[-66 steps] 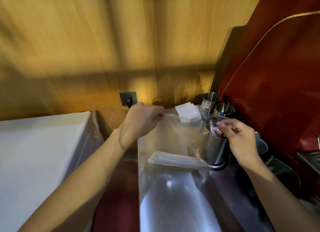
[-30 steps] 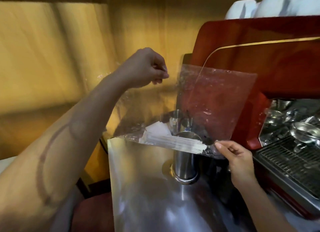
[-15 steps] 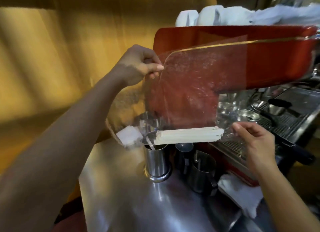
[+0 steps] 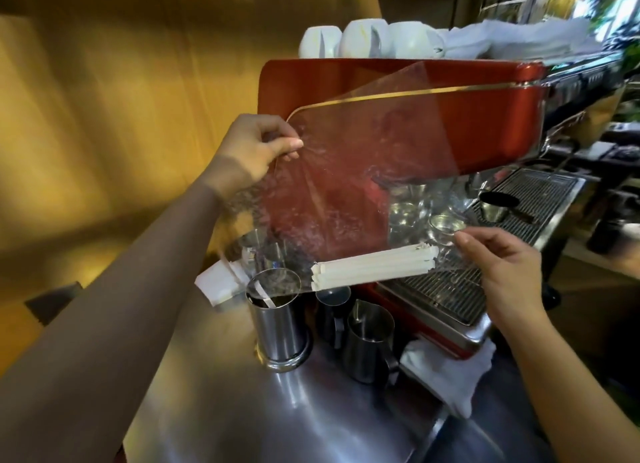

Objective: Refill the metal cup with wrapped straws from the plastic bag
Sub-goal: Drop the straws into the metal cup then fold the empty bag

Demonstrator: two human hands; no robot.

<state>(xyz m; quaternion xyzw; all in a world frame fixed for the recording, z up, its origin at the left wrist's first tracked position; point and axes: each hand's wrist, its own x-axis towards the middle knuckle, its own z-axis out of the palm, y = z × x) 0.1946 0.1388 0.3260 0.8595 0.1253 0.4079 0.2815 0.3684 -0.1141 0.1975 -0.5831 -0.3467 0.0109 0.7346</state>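
Observation:
A clear plastic bag [image 4: 349, 172] hangs in the air in front of the red espresso machine. My left hand [image 4: 258, 147] pinches its upper left corner. My right hand [image 4: 498, 265] pinches its lower right end. A bundle of white wrapped straws [image 4: 374, 268] lies along the bag's bottom, nearly level, its left end just above and right of the metal cup [image 4: 277, 324]. The cup stands upright on the steel counter [image 4: 263, 410] and holds one or two straws.
Two steel milk pitchers [image 4: 370, 345] stand right of the cup. A white cloth [image 4: 450, 372] lies beside them. The red espresso machine [image 4: 398, 78] with drip grate [image 4: 485, 255] fills the right; white cups [image 4: 363, 38] sit on top. White napkins [image 4: 220, 282] lie behind the cup.
Both hands have lifted the bag off the counter and held it up over the cup. The straws have slid to the bag's bottom. My view has turned right toward the machine.

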